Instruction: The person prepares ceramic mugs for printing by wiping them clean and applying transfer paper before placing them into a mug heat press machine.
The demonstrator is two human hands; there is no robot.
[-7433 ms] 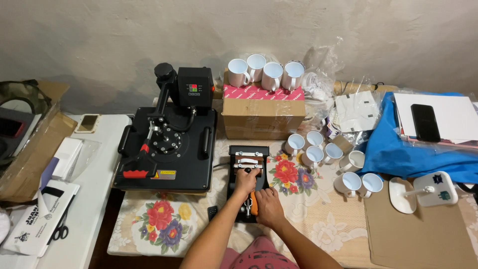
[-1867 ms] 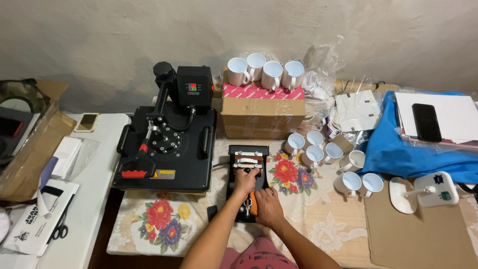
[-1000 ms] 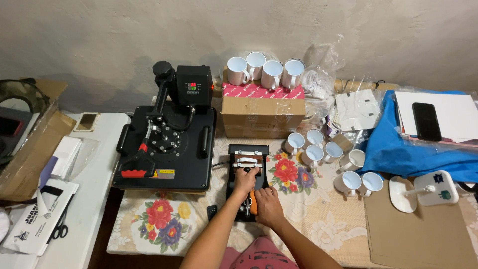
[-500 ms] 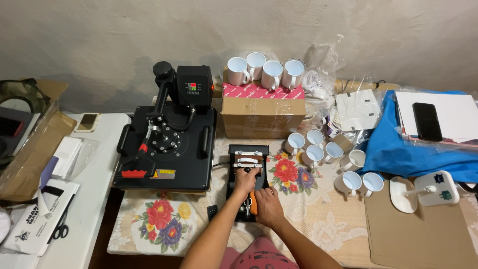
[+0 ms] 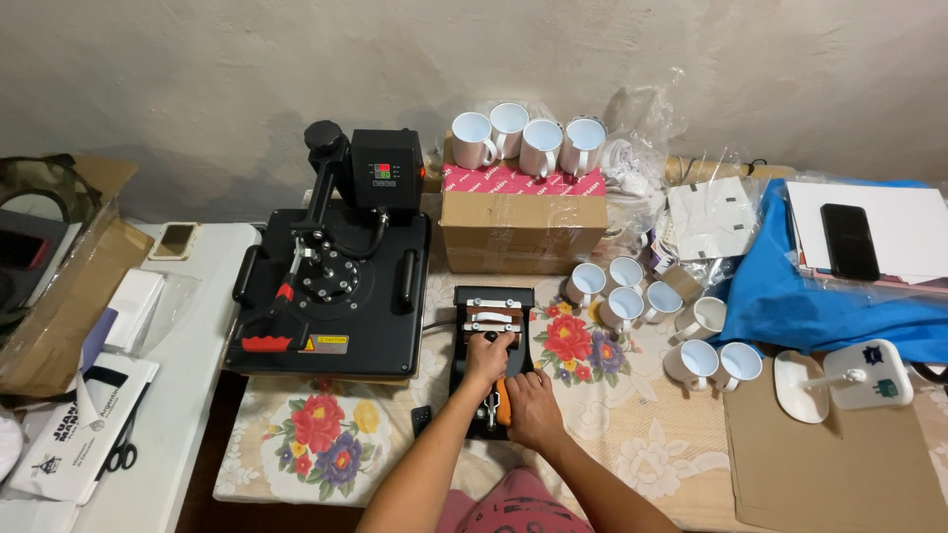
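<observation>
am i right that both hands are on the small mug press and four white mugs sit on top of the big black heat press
Not quite. In the head view both hands, left and right, are on the small mug press, but the four white mugs sit on the cardboard box.

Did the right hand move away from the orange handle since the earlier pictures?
No. The right hand stays on the orange handle of the small press, just as close to the flat press as before.

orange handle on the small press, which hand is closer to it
Right. The right hand rests against the orange handle; the left hand sits farther up, on the small press.
</observation>
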